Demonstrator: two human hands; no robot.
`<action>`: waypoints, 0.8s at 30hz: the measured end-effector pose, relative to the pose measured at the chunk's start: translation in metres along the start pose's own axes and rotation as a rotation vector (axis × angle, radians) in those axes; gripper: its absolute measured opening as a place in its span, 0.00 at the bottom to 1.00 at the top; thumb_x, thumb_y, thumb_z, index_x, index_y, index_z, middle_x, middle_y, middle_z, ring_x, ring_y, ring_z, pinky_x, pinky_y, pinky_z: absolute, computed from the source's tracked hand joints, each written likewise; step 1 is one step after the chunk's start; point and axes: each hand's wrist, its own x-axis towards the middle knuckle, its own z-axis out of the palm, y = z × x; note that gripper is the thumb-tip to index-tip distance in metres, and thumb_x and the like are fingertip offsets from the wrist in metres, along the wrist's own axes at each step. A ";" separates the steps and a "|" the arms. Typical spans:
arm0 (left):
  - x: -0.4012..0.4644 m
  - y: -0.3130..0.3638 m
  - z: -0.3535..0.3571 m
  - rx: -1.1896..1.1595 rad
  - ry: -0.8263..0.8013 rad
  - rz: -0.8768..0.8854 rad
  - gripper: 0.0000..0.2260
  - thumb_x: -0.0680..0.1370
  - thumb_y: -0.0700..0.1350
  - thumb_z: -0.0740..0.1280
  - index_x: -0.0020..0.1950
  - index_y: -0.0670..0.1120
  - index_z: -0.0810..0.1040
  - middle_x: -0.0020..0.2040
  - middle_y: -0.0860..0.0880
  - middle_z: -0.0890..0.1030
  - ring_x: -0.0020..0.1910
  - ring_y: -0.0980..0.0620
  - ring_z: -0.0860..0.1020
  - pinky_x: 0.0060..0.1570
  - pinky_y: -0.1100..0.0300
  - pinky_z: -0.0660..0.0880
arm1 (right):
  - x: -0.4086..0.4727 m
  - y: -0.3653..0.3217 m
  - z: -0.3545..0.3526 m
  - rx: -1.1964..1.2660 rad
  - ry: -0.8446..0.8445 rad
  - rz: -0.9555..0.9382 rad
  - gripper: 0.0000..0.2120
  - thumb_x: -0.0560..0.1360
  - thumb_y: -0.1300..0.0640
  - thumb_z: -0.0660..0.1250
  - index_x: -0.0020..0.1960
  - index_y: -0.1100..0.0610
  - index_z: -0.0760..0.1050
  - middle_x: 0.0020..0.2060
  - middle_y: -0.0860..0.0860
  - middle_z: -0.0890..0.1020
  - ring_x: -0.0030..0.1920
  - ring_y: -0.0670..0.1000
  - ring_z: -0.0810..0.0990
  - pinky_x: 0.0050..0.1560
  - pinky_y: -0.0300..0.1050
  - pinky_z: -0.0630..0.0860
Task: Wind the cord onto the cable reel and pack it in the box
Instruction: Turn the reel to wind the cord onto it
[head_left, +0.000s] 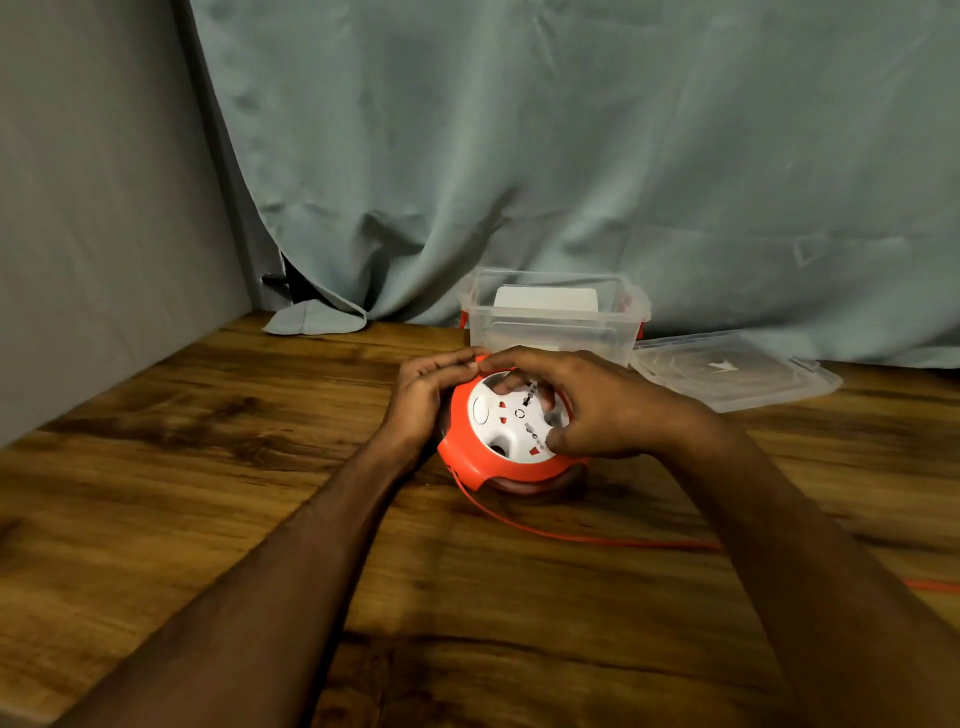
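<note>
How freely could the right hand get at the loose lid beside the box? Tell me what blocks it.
Probably yes. The lid lies flat on the table just right of the box, with nothing between it and the right hand. That hand grips the cable reel, though, so it must let go first.

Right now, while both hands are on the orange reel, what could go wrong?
1. The loose orange cord trails off to the right under the right forearm; it might snag there and wind unevenly.
2. The right hand has fingers in the white socket face of the cable reel; they could get pinched if it turns fast.
3. The reel sits close to the clear box; a jerk from the left hand could bump it.
</note>
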 end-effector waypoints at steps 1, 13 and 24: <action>0.000 -0.001 0.000 -0.006 -0.003 -0.002 0.16 0.72 0.34 0.67 0.59 0.34 0.81 0.53 0.36 0.85 0.52 0.41 0.83 0.58 0.50 0.79 | 0.000 0.001 0.000 -0.005 -0.005 0.005 0.45 0.65 0.63 0.73 0.73 0.32 0.63 0.61 0.35 0.79 0.42 0.42 0.78 0.39 0.41 0.75; -0.001 -0.001 0.002 -0.007 0.031 0.035 0.13 0.74 0.31 0.66 0.57 0.34 0.82 0.52 0.35 0.85 0.52 0.40 0.83 0.59 0.48 0.78 | 0.005 -0.010 0.022 -0.046 0.218 0.003 0.27 0.64 0.38 0.74 0.59 0.38 0.67 0.52 0.38 0.80 0.46 0.45 0.77 0.46 0.49 0.77; 0.000 0.001 0.007 -0.042 0.060 0.008 0.12 0.75 0.29 0.65 0.58 0.32 0.80 0.47 0.39 0.85 0.47 0.42 0.83 0.53 0.51 0.80 | 0.006 -0.010 0.033 -0.092 0.444 0.097 0.27 0.64 0.31 0.71 0.51 0.45 0.62 0.42 0.40 0.80 0.44 0.49 0.79 0.42 0.49 0.72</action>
